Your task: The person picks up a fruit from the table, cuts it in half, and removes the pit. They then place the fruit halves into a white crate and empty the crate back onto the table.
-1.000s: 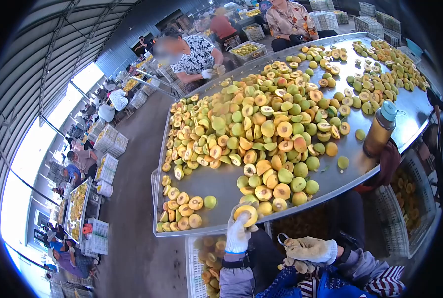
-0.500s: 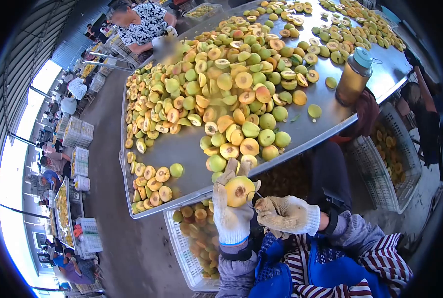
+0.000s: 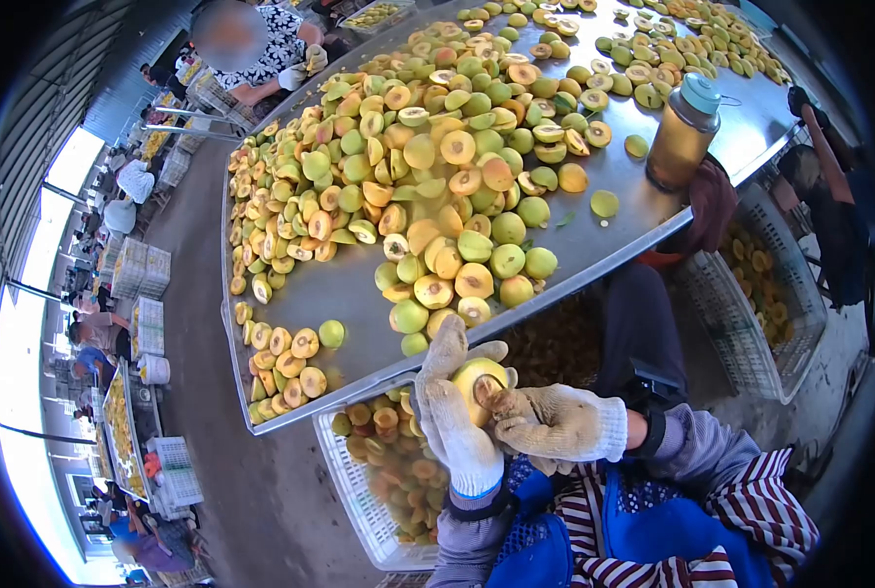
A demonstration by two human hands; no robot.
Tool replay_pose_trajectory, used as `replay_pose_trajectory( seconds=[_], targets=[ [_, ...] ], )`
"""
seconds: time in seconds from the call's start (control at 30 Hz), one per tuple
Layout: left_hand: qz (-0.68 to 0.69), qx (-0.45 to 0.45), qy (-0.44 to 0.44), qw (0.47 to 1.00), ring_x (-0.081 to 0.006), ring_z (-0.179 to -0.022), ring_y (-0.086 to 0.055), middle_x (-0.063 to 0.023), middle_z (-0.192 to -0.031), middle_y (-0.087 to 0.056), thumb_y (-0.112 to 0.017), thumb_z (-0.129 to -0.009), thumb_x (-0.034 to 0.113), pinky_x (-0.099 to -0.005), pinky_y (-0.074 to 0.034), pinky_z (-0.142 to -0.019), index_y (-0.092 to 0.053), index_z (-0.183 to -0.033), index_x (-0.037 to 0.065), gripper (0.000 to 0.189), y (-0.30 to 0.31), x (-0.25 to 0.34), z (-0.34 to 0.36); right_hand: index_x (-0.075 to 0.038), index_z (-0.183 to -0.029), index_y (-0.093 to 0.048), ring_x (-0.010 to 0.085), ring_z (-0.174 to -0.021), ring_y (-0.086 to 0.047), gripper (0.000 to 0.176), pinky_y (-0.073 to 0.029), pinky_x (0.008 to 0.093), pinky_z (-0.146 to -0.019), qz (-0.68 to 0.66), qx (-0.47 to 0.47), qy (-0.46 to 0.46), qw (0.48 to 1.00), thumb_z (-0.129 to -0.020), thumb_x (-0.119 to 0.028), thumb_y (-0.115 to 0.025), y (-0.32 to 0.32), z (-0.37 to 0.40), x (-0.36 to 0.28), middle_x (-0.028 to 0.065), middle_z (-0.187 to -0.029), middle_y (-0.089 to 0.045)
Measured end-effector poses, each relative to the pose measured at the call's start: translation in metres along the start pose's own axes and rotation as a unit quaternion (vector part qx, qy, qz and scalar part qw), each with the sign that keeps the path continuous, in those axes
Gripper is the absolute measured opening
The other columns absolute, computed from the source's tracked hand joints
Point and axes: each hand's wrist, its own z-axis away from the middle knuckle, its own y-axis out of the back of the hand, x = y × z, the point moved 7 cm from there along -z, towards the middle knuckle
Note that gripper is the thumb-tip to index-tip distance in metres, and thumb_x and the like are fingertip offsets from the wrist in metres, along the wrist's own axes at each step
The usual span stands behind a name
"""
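My left hand (image 3: 447,410), in a white knit glove, holds a yellow-green peach half (image 3: 469,380) below the table's front edge, with the cut face turned toward my right hand. My gloved right hand (image 3: 560,423) is closed, its thumb and fingers pressed up to the pit area. It grips a thin, dark, curved pitting tool, mostly hidden now by the fingers and the fruit. Just beyond my left hand, a large heap of halved peaches (image 3: 437,196) spreads over the metal table (image 3: 359,294). A smaller group of halves (image 3: 285,363) lies at the near left corner.
A white crate (image 3: 354,500) of peach halves stands below the table edge, beside my left forearm. Another crate (image 3: 751,358) with fruit is at the right. A bottle (image 3: 684,137) stands on the table near a dark cloth (image 3: 709,211). A co-worker (image 3: 251,49) works across the table.
My right hand has moved left onto the cut face of the peach half, and the tool has gone in around the pit. The peach half has turned toward it. The co-worker's hands shifted.
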Motion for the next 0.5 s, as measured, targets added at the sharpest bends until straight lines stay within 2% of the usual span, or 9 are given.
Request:
replay_pose_trajectory(
  seconds=[0.03,0.13,0.2,0.27,0.33,0.4,0.47,0.5],
  targets=[
    [-0.018,-0.008,-0.009,1.000,-0.0326,-0.114,-0.059,-0.0190,-0.142,-0.047,-0.042,-0.103,0.043,-0.0450,-0.056,-0.084,-0.050,-0.132,-0.004,0.056,0.002,0.000,0.000,-0.007,-0.096,-0.058,0.0078,-0.048,-0.052,0.036,-0.041,0.0218,-0.043,-0.015,-0.017,-0.015,1.000,-0.100,-0.041,-0.051,-0.001,0.001,0.003,-0.0002,-0.062,-0.057],
    [-0.103,-0.037,-0.100,0.989,-0.0328,-0.114,-0.058,-0.0223,-0.138,-0.050,-0.038,-0.104,0.037,-0.0442,-0.053,-0.088,-0.053,-0.128,-0.005,0.051,0.000,0.007,-0.001,-0.006,-0.088,-0.055,0.0096,-0.045,-0.052,0.041,-0.040,0.0228,-0.040,-0.054,-0.040,-0.029,0.997,-0.099,-0.045,-0.049,-0.002,0.004,0.006,0.0021,-0.057,-0.057],
    [-0.172,-0.028,-0.189,0.966,-0.0337,-0.115,-0.058,-0.0243,-0.137,-0.049,-0.036,-0.104,0.034,-0.0440,-0.051,-0.091,-0.054,-0.128,-0.006,0.050,-0.009,0.016,0.003,-0.005,-0.086,-0.054,0.0104,-0.043,-0.052,0.043,-0.039,0.0232,-0.039,-0.068,-0.046,-0.026,0.996,-0.099,-0.046,-0.050,-0.001,0.006,0.007,0.0031,-0.056,-0.056],
    [-0.203,-0.029,-0.234,0.951,-0.0347,-0.117,-0.057,-0.0259,-0.137,-0.049,-0.035,-0.104,0.031,-0.0437,-0.050,-0.094,-0.055,-0.128,-0.006,0.048,-0.016,0.021,0.004,-0.004,-0.086,-0.055,0.0109,-0.042,-0.052,0.043,-0.039,0.0233,-0.038,-0.071,-0.049,-0.020,0.996,-0.099,-0.045,-0.050,0.003,0.008,0.009,0.0036,-0.055,-0.056],
    [-0.199,-0.039,-0.230,0.952,-0.0356,-0.118,-0.056,-0.0270,-0.137,-0.049,-0.035,-0.103,0.028,-0.0434,-0.048,-0.097,-0.055,-0.127,-0.006,0.047,-0.019,0.019,0.005,-0.004,-0.086,-0.055,0.0109,-0.042,-0.052,0.043,-0.040,0.0232,-0.038,-0.077,-0.054,-0.031,0.995,-0.099,-0.045,-0.051,0.005,0.011,0.006,0.0040,-0.056,-0.057],
    [-0.299,-0.071,-0.334,0.891,-0.0358,-0.117,-0.057,-0.0268,-0.138,-0.048,-0.036,-0.102,0.026,-0.0424,-0.048,-0.097,-0.055,-0.128,-0.006,0.046,-0.024,0.030,0.004,-0.004,-0.086,-0.055,0.0109,-0.042,-0.052,0.043,-0.040,0.0233,-0.038,-0.077,-0.055,-0.036,0.995,-0.099,-0.045,-0.051,0.007,0.014,0.007,0.0043,-0.056,-0.057],
    [-0.348,-0.095,-0.375,0.854,-0.0339,-0.115,-0.058,-0.0252,-0.134,-0.052,-0.035,-0.103,0.026,-0.0416,-0.048,-0.096,-0.053,-0.129,-0.007,0.045,-0.031,0.034,0.005,-0.005,-0.087,-0.055,0.0110,-0.041,-0.051,0.043,-0.041,0.0236,-0.038,-0.068,-0.053,-0.033,0.996,-0.099,-0.046,-0.051,0.011,0.016,0.008,0.0044,-0.056,-0.057],
    [-0.350,-0.105,-0.364,0.857,-0.0319,-0.114,-0.058,-0.0236,-0.129,-0.055,-0.034,-0.104,0.026,-0.0413,-0.047,-0.096,-0.053,-0.129,-0.007,0.046,-0.033,0.031,0.007,-0.005,-0.086,-0.056,0.0109,-0.041,-0.051,0.043,-0.041,0.0235,-0.037,-0.079,-0.050,-0.047,0.994,-0.099,-0.046,-0.051,0.011,0.016,0.011,0.0046,-0.056,-0.057]
  ],
)
